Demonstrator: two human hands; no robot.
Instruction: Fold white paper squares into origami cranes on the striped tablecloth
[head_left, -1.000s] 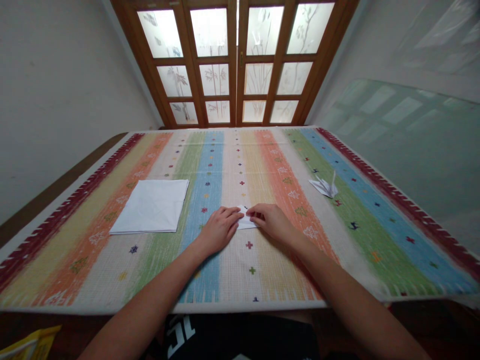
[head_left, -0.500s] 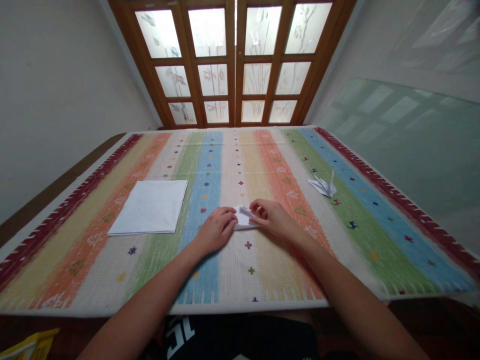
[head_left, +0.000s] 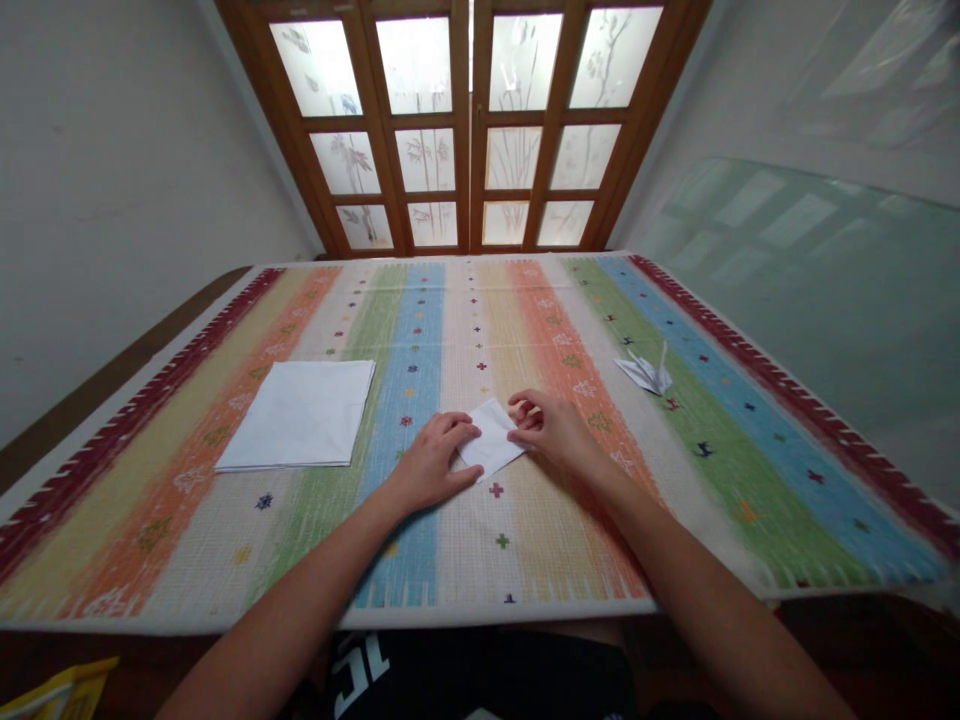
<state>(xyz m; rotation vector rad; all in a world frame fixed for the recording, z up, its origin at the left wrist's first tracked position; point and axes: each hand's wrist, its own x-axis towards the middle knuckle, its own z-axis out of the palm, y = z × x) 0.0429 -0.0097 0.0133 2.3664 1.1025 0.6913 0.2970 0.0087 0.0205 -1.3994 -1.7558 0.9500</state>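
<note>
A small folded white paper [head_left: 491, 438] lies between my hands on the striped tablecloth, one corner pointing away from me. My left hand [head_left: 439, 458] holds its left side against the cloth, with the thumb near the lower edge and the forefinger higher up. At the right corner, my right hand [head_left: 551, 430] has thumb and fingers curled in a pinch on the paper's edge. A stack of square white sheets [head_left: 300, 415] rests to the left of my left hand. Off to the right sits a folded paper crane [head_left: 649, 372] with thin upright points.
The table wears a striped, patterned tablecloth [head_left: 480, 560]. Wooden doors with frosted panes [head_left: 471, 130] stand beyond its far edge. A glass panel [head_left: 810, 270] leans along the right wall. Something yellow [head_left: 71, 690] shows below the near left edge.
The small paper now lies flatter and shows a larger diamond-shaped face; its raised flap is no longer seen. My left thumb has spread downward, and my right hand has shifted slightly right.
</note>
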